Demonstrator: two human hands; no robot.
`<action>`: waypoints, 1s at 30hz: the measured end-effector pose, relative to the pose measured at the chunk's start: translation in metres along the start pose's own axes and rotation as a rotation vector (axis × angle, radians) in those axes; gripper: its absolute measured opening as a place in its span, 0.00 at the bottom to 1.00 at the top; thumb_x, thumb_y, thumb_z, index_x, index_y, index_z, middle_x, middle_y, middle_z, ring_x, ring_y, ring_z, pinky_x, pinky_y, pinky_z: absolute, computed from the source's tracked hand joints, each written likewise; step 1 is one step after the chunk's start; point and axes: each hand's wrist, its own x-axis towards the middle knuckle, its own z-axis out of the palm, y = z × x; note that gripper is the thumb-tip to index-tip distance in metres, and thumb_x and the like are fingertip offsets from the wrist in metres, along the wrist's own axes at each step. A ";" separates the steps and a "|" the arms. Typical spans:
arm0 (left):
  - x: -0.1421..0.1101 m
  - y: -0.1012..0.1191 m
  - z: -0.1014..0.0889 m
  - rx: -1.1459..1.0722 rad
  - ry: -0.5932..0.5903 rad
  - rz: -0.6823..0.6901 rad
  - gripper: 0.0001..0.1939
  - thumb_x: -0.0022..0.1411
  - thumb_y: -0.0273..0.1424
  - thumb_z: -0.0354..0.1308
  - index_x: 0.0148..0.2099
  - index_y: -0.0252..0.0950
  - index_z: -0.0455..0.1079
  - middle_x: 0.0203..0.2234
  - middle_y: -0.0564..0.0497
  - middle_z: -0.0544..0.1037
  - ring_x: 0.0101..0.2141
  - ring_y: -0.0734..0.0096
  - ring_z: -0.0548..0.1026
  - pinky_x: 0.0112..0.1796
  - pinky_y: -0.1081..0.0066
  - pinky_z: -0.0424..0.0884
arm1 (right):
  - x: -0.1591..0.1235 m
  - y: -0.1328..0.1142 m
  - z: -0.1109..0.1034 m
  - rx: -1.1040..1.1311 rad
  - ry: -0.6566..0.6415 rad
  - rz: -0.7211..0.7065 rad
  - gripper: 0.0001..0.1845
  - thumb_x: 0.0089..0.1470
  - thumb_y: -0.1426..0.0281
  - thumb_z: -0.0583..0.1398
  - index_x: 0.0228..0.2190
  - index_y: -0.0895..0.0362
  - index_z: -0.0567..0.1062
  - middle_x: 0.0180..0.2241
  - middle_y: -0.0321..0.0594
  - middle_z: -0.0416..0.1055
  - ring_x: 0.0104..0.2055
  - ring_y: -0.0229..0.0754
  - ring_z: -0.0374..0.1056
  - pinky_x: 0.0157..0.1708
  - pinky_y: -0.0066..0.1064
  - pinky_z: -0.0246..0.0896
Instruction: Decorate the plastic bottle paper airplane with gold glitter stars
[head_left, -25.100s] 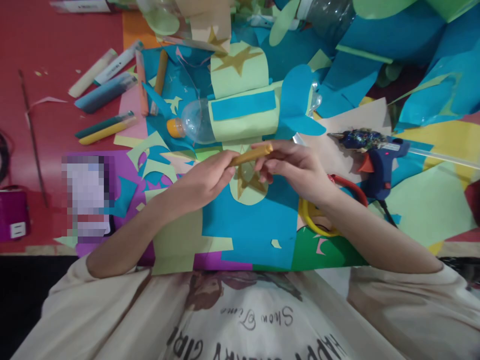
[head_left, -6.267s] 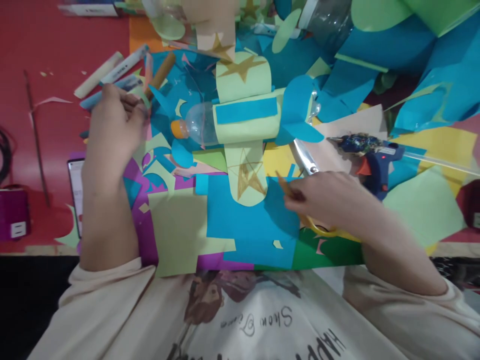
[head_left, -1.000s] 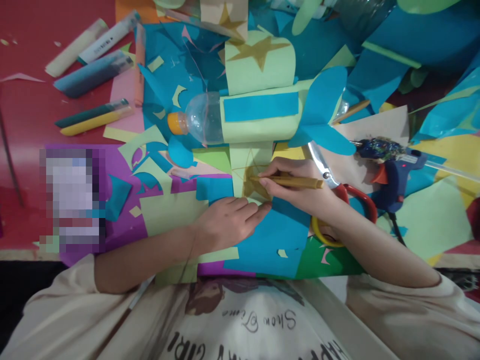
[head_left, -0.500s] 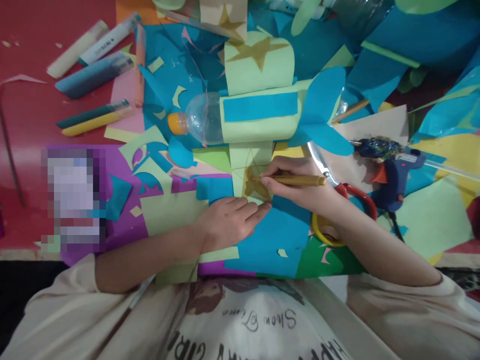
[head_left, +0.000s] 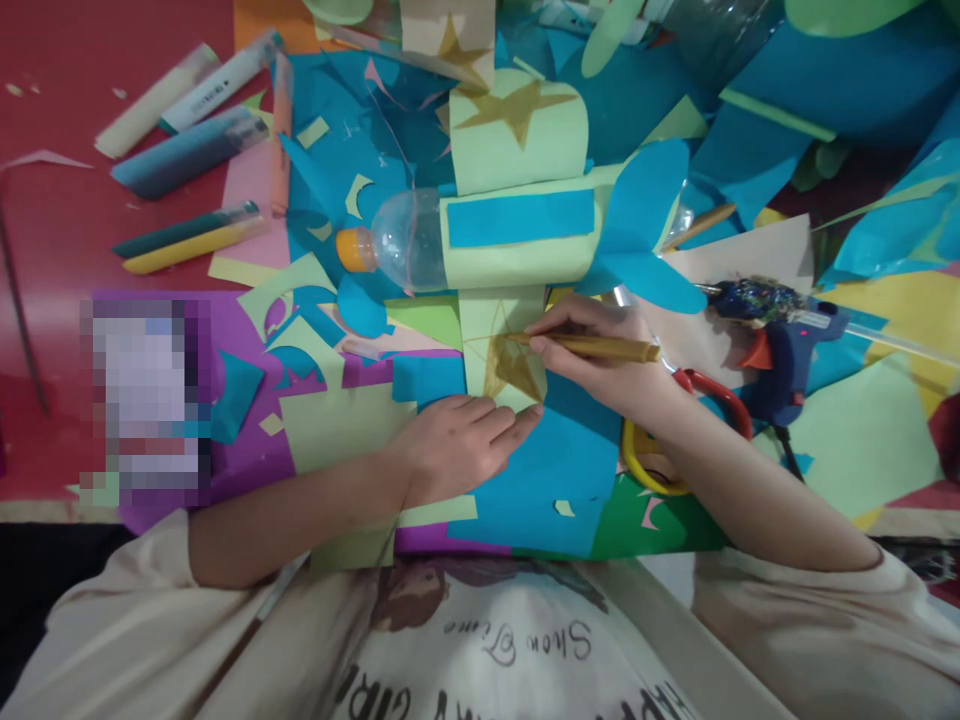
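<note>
My right hand [head_left: 604, 382] pinches a brown-gold marker [head_left: 619, 348], its tip on a star outline [head_left: 511, 372] partly coloured brown. That star is on a pale green paper wing [head_left: 480, 312] projecting from a plastic bottle [head_left: 409, 238]. My left hand [head_left: 457, 450] lies flat, fingers stretched, with its fingertips at the wing's lower edge. The bottle lies on its side, wrapped in pale green paper with a blue strip [head_left: 521, 218]. It has an orange cap [head_left: 355, 250] and blue paper fins [head_left: 641, 205]. A finished brown star [head_left: 517, 105] marks the opposite wing.
Scissors [head_left: 716, 392] with red and yellow handles lie partly under my right forearm. A blue glue gun [head_left: 784, 365] rests at the right. Several markers [head_left: 191, 150] lie at the upper left, a blurred-out object [head_left: 146, 390] below them. Paper scraps [head_left: 304, 345] cover the table.
My right hand and the marker have moved slightly up and right along the star. More of the star is coloured brown. My left hand has stayed in place.
</note>
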 end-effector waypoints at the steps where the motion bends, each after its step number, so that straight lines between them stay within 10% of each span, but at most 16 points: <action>1: 0.000 0.000 0.000 0.001 0.000 0.000 0.16 0.67 0.20 0.49 0.55 0.27 0.69 0.22 0.55 0.71 0.25 0.72 0.71 0.26 0.69 0.67 | 0.000 0.000 0.000 -0.004 0.010 -0.007 0.04 0.53 0.72 0.60 0.27 0.56 0.75 0.26 0.36 0.74 0.25 0.35 0.67 0.24 0.27 0.61; 30: 0.001 -0.001 -0.002 0.020 -0.009 0.002 0.17 0.66 0.19 0.49 0.55 0.28 0.70 0.21 0.56 0.70 0.24 0.72 0.71 0.25 0.69 0.66 | 0.000 -0.004 -0.004 -0.075 -0.048 0.029 0.09 0.53 0.71 0.60 0.22 0.54 0.70 0.20 0.33 0.69 0.22 0.35 0.63 0.23 0.29 0.56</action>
